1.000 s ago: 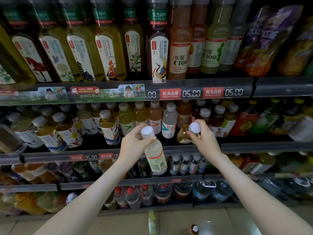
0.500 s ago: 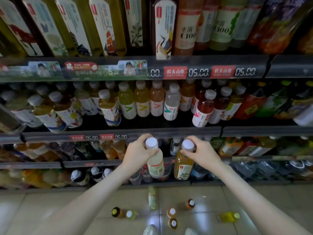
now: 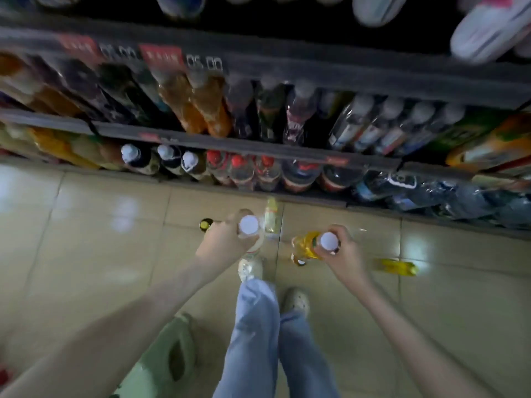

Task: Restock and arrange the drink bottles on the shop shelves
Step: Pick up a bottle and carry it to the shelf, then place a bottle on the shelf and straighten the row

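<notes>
Two plastic drink bottles were held by their necks over the beige tiled floor: a pale white-capped bottle clasped in the curled left grip, an amber white-capped bottle in the curled right grip, apparently kept upright for setting down below the shop shelves.

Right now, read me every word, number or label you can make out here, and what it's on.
"05.00": on the dark grey shelf-edge price strip; a smeared second one sits further left on it.
Red paper price tags on that strip: too blurred to read.
Labels of the shelved plastic drink bottles: too blurred to read.
</notes>
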Motion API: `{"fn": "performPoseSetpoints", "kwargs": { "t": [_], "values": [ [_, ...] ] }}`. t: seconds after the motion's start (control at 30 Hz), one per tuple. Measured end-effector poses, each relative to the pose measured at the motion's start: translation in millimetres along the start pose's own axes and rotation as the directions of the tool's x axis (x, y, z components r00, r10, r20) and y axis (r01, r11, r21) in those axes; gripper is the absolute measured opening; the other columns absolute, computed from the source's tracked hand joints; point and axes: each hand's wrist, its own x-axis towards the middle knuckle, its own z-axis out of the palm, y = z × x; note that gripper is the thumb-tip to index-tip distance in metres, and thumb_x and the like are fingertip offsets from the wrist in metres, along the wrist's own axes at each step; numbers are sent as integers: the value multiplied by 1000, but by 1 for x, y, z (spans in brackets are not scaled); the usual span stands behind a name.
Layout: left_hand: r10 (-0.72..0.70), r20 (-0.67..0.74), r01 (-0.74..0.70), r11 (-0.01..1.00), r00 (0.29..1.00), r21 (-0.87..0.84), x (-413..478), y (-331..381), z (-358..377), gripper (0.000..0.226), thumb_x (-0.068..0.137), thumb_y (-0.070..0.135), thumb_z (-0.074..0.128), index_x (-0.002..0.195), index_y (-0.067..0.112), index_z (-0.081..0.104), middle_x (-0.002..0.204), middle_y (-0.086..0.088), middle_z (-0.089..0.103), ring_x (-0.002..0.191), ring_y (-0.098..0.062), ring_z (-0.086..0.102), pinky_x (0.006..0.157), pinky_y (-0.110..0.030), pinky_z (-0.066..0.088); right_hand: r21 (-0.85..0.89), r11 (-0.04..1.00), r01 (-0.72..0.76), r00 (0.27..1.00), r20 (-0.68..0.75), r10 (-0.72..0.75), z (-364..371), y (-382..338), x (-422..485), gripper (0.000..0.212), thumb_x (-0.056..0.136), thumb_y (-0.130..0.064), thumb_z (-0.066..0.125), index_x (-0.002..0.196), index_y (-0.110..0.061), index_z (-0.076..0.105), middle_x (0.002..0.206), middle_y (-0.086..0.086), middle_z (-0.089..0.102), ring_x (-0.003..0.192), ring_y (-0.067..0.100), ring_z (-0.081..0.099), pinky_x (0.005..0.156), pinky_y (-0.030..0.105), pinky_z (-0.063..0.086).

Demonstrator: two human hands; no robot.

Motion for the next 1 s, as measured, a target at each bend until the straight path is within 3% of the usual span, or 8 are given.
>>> {"fn": "performPoseSetpoints", "kwargs": {
  "t": [0.03,0.17,0.3,0.47,0.6,0.8,0.9,1.0],
  "values": [
    [-12,15,12,1000,1000,-1,6,-14,20,36,83,28,66,118,25,56,89,-2,67,84,-23,64,64,-26,44,1,1000,2,1000,12,-2,15,14,5,38,78,-18,76,110,-15,56,96,2,66,89,25,63,74,32,51],
    [-75,147,67,996,986,57,46,-74,105,39,87,26,61,124,26,49,92,0,62,85,-23,60,66,-26,41,52,996,-71,997,27,70,71,76,22,35,79,-21,77,107,-24,55,89,-13,62,80,9,58,61,3,39],
    [-84,251,59,993,964,106,99,-140,198,39,89,24,55,125,24,42,99,-8,67,86,-29,62,68,-33,50,98,986,-133,991,-7,134,132,138,50,36,78,-22,78,105,-27,55,89,-24,59,81,-2,57,66,1,40],
    [-90,245,59,989,965,132,161,-211,303,41,91,22,55,129,19,39,108,-11,65,89,-30,61,64,-29,38,189,968,-164,983,-57,177,198,202,84,33,76,-23,79,102,-29,59,93,-23,63,84,-16,56,67,0,41],
    [-76,265,25,981,961,192,197,-254,362,43,90,20,55,129,14,37,110,-18,63,92,-37,60,65,-32,40,254,957,-140,980,-100,170,228,228,106,30,75,-22,79,93,-34,59,88,-22,65,82,-14,59,65,0,40],
    [-31,273,-29,977,961,212,194,-276,386,50,88,24,62,127,6,37,123,-18,56,104,-38,55,70,-38,42,213,975,-66,985,-144,98,240,221,114,33,74,-25,80,97,-36,58,91,-20,66,87,-3,63,73,10,48],
    [-100,320,46,984,942,173,177,-255,363,87,81,32,72,145,5,20,149,-16,31,134,-32,33,103,-38,35,197,979,-44,983,-167,78,227,193,103,35,72,-28,81,96,-38,57,87,-23,65,85,-1,63,74,14,50],
    [92,385,-73,995,918,-62,140,-201,306,109,72,31,81,150,9,9,156,-11,17,142,-26,18,116,-35,18,210,978,-15,991,-129,43,191,145,79,37,71,-26,82,91,-42,56,87,-27,63,85,-5,62,74,12,50]
  ]
}}
